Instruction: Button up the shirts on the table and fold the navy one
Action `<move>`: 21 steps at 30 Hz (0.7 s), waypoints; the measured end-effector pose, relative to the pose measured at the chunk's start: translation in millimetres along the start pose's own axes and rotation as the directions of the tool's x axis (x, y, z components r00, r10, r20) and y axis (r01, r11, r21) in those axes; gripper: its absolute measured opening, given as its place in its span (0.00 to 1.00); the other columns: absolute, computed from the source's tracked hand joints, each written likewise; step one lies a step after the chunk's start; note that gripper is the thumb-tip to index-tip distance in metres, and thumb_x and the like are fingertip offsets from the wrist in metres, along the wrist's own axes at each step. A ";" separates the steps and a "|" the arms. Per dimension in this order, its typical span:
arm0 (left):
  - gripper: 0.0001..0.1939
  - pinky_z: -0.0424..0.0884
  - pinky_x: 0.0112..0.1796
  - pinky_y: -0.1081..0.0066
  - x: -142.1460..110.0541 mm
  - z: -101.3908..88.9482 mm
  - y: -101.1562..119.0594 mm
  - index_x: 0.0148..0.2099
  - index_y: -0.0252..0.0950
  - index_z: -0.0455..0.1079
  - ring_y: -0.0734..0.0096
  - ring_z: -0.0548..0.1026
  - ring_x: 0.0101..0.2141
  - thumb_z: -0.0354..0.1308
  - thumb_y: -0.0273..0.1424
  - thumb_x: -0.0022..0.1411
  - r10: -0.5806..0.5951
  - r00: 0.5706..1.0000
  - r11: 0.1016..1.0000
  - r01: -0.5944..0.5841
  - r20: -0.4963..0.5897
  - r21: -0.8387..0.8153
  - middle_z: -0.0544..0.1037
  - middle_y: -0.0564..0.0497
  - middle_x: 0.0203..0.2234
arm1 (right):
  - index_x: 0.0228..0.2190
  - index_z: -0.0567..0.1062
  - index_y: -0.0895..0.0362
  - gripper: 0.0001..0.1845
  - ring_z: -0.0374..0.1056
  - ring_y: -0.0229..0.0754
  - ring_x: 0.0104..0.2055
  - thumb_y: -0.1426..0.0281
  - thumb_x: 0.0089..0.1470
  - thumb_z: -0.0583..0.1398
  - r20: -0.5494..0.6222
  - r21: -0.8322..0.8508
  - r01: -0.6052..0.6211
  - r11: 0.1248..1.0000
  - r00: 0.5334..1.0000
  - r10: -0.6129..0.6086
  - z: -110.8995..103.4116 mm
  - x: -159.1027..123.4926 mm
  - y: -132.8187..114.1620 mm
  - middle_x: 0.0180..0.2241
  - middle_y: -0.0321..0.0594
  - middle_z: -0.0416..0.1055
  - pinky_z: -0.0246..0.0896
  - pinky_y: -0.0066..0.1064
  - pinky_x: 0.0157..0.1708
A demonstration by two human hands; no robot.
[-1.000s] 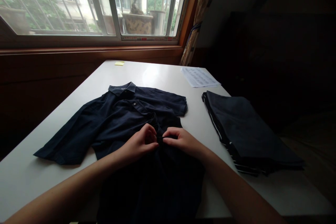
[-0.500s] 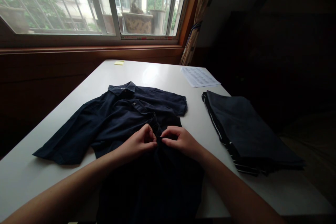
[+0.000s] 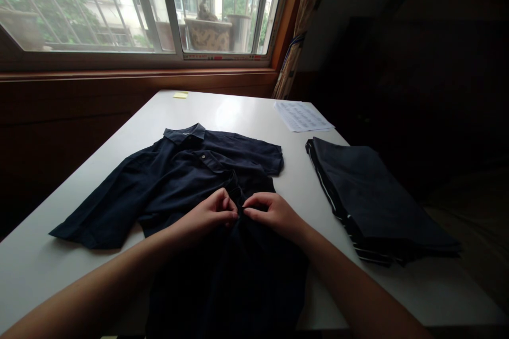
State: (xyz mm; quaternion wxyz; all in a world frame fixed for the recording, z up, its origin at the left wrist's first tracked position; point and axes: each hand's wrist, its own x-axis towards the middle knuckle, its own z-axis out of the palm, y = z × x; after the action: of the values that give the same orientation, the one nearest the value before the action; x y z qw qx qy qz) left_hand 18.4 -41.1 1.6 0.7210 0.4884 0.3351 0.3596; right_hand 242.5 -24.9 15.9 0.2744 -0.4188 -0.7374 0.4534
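Note:
A dark navy short-sleeved shirt (image 3: 167,180) lies spread on the white table (image 3: 238,111), collar toward the window, hem hanging over the near edge. My left hand (image 3: 210,214) and my right hand (image 3: 270,214) meet at the middle of its front placket. Both hands are closed in a pinch on the shirt's front edges, fingertips almost touching. One button shows higher up near the collar. What sits between my fingertips is too small to make out.
A stack of folded dark garments (image 3: 369,196) lies at the right of the table. Printed paper sheets (image 3: 302,115) rest at the far right, a yellow sticky note (image 3: 181,95) at the far edge. A window and curtain (image 3: 298,26) stand behind.
Both hands stay pinched on the placket; the fingers have shifted slightly and drawn a little closer together. The shirt has barely moved.

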 end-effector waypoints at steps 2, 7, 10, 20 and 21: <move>0.16 0.62 0.32 0.73 0.2 1.3 -0.8 0.33 0.37 0.55 0.77 0.68 0.27 0.63 0.24 0.57 -0.001 1.000 1.000 0.001 -0.021 -0.021 0.75 0.53 0.31 | 0.35 0.82 0.55 0.07 0.74 0.42 0.38 0.66 0.55 0.64 -0.007 0.009 -0.010 1.000 1.000 0.010 0.4 0.2 -0.8 0.34 0.37 0.79 0.64 0.30 0.41; 0.16 0.62 0.33 0.73 1.5 2.2 -2.2 0.32 0.37 0.55 0.77 0.68 0.27 0.64 0.25 0.56 0.006 0.996 0.999 -0.009 -0.085 -0.035 0.74 0.54 0.30 | 0.35 0.82 0.55 0.07 0.74 0.42 0.38 0.67 0.55 0.64 -0.025 -0.035 0.025 0.999 0.999 -0.026 2.2 0.2 -0.8 0.35 0.37 0.80 0.64 0.30 0.41; 0.16 0.62 0.32 0.73 2.1 1.9 -1.0 0.32 0.37 0.55 0.77 0.67 0.27 0.64 0.25 0.56 0.018 0.992 0.999 -0.023 -0.122 -0.041 0.74 0.55 0.30 | 0.34 0.82 0.54 0.06 0.74 0.40 0.37 0.68 0.54 0.64 -0.032 -0.097 0.064 0.993 0.997 -0.067 2.0 -0.4 -1.3 0.34 0.37 0.79 0.63 0.29 0.40; 0.17 0.62 0.32 0.73 1.0 6.2 3.6 0.30 0.38 0.55 0.76 0.67 0.27 0.64 0.29 0.57 0.031 0.992 0.994 -0.018 -0.119 0.104 0.73 0.55 0.29 | 0.35 0.82 0.55 0.07 0.74 0.41 0.38 0.66 0.55 0.65 -0.094 -0.030 0.005 1.000 0.996 -0.008 1.1 -0.9 -7.2 0.35 0.37 0.80 0.64 0.30 0.40; 0.17 0.62 0.32 0.73 1.3 5.9 2.8 0.30 0.38 0.55 0.76 0.67 0.27 0.64 0.29 0.56 0.031 0.992 0.994 -0.018 -0.120 0.109 0.73 0.55 0.29 | 0.34 0.82 0.55 0.07 0.74 0.41 0.37 0.66 0.55 0.65 -0.086 -0.039 0.013 0.999 0.996 -0.017 1.9 -0.9 -7.1 0.34 0.37 0.80 0.64 0.30 0.40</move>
State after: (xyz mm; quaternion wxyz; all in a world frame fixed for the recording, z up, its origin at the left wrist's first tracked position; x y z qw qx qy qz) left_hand 23.5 -42.0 5.8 0.6673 0.5080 0.3913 0.3788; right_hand 238.8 -28.2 21.4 0.3014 -0.4376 -0.7365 0.4186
